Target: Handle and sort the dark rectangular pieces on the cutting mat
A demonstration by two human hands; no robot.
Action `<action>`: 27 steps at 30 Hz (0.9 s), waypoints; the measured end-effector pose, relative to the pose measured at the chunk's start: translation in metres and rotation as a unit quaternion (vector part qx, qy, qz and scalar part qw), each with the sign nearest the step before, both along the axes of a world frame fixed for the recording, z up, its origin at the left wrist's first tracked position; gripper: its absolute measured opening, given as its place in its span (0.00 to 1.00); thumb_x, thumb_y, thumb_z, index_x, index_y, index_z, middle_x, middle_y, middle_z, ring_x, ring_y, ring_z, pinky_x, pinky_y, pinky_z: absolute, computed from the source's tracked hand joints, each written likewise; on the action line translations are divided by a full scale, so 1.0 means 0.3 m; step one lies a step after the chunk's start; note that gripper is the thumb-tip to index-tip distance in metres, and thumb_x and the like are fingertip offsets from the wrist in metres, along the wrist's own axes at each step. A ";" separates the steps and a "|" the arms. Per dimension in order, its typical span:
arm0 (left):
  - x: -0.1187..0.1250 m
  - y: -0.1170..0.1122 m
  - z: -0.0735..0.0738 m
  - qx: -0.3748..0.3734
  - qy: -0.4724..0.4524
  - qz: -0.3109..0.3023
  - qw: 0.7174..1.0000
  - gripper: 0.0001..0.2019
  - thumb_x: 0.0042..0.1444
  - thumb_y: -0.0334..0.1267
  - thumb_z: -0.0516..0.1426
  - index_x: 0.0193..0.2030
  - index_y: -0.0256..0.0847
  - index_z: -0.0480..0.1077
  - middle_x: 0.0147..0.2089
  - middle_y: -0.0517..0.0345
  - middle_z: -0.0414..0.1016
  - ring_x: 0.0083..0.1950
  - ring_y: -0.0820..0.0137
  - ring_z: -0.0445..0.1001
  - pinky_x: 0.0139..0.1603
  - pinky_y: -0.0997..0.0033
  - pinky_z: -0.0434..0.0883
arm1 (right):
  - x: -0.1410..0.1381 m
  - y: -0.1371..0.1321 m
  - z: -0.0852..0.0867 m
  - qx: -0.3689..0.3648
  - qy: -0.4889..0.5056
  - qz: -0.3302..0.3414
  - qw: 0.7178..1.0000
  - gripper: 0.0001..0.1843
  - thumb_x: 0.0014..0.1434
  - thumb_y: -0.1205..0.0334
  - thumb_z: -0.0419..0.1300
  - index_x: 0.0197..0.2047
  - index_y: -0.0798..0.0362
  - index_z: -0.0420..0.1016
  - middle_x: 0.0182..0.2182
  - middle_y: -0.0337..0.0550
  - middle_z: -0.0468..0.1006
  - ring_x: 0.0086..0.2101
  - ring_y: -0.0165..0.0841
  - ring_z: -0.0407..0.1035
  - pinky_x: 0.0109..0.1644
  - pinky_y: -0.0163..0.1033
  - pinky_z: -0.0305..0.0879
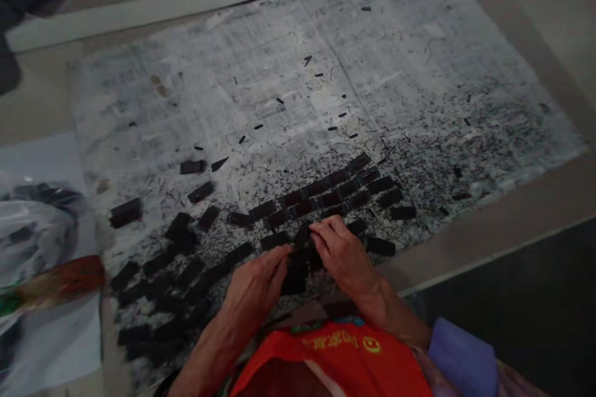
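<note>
Both my hands meet low in the middle over a cluster of small black rectangular pieces [298, 260]. My left hand [258, 285] has its fingers curled and pinched on the pieces. My right hand [339, 251] is bent over them too, fingertips pressed on a black piece. Several more black pieces [326, 192] lie in rough rows on a large sheet of newspaper [288, 93] speckled with black shavings. Another batch of black pieces [158, 291] lies at the lower left.
An orange bag [335, 360] sits just below my hands. A clear plastic bag [32, 229] with dark pieces and a reddish-brown handle-like object [60, 282] lie at the left. A pale board [153, 0] lies at the far edge. A dark floor strip [521, 298] is at the right.
</note>
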State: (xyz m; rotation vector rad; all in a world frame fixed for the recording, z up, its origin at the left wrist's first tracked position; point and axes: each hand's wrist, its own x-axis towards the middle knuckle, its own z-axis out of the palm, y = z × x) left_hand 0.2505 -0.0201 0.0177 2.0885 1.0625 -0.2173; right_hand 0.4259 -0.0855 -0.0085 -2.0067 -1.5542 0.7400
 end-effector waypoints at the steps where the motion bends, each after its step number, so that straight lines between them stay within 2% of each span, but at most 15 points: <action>1: -0.004 0.005 0.008 0.003 -0.002 0.003 1.000 0.14 0.62 0.37 0.45 0.48 0.43 0.70 0.46 0.56 0.78 0.44 0.68 0.77 0.45 0.70 0.72 | -0.002 -0.001 0.002 -0.002 -0.002 -0.001 1.000 0.12 0.63 0.67 0.49 0.45 0.52 0.71 0.38 0.47 0.71 0.37 0.34 0.71 0.40 0.38 0.71; 3: 0.003 0.020 0.025 0.022 -0.015 0.008 1.000 0.14 0.63 0.38 0.46 0.46 0.43 0.70 0.44 0.57 0.79 0.43 0.69 0.78 0.44 0.73 0.72 | -0.004 -0.004 0.006 -0.007 -0.002 -0.001 1.000 0.11 0.63 0.66 0.49 0.45 0.52 0.70 0.38 0.47 0.70 0.37 0.34 0.71 0.39 0.38 0.71; 6: 0.056 0.047 0.036 0.071 -0.043 -0.012 0.996 0.14 0.63 0.37 0.46 0.49 0.42 0.70 0.47 0.57 0.78 0.47 0.69 0.76 0.48 0.74 0.71 | -0.005 -0.006 0.014 -0.017 -0.001 0.005 1.000 0.09 0.63 0.66 0.49 0.43 0.52 0.69 0.38 0.46 0.70 0.38 0.34 0.70 0.39 0.38 0.70; 10: 0.157 0.082 0.008 0.086 -0.037 -0.055 0.994 0.15 0.63 0.34 0.46 0.52 0.44 0.69 0.50 0.58 0.77 0.48 0.69 0.76 0.51 0.71 0.71 | -0.003 -0.006 0.023 -0.034 0.000 0.014 0.999 0.08 0.63 0.67 0.48 0.39 0.53 0.68 0.36 0.46 0.70 0.37 0.34 0.69 0.38 0.38 0.69; 13: 0.199 0.099 -0.014 0.074 -0.020 -0.088 0.993 0.15 0.62 0.32 0.47 0.52 0.44 0.68 0.49 0.58 0.77 0.48 0.69 0.76 0.51 0.70 0.70 | -0.002 -0.005 0.026 -0.045 -0.001 0.014 0.999 0.07 0.63 0.67 0.48 0.38 0.53 0.67 0.36 0.46 0.69 0.36 0.35 0.69 0.37 0.38 0.69; 20: 0.196 0.098 -0.013 0.075 0.041 -0.151 0.985 0.17 0.63 0.32 0.46 0.57 0.46 0.63 0.47 0.54 0.76 0.45 0.66 0.77 0.41 0.70 0.73 | 0.005 -0.002 0.027 -0.060 0.014 0.016 0.998 0.07 0.63 0.66 0.48 0.38 0.53 0.66 0.36 0.46 0.68 0.37 0.36 0.68 0.38 0.39 0.68; 27: 0.198 0.104 -0.023 0.089 0.077 -0.194 0.974 0.19 0.64 0.35 0.46 0.60 0.49 0.59 0.43 0.56 0.76 0.39 0.65 0.76 0.31 0.72 0.69 | 0.008 0.003 0.024 -0.056 0.029 0.012 0.998 0.06 0.62 0.66 0.48 0.38 0.53 0.66 0.36 0.47 0.68 0.36 0.37 0.67 0.37 0.40 0.68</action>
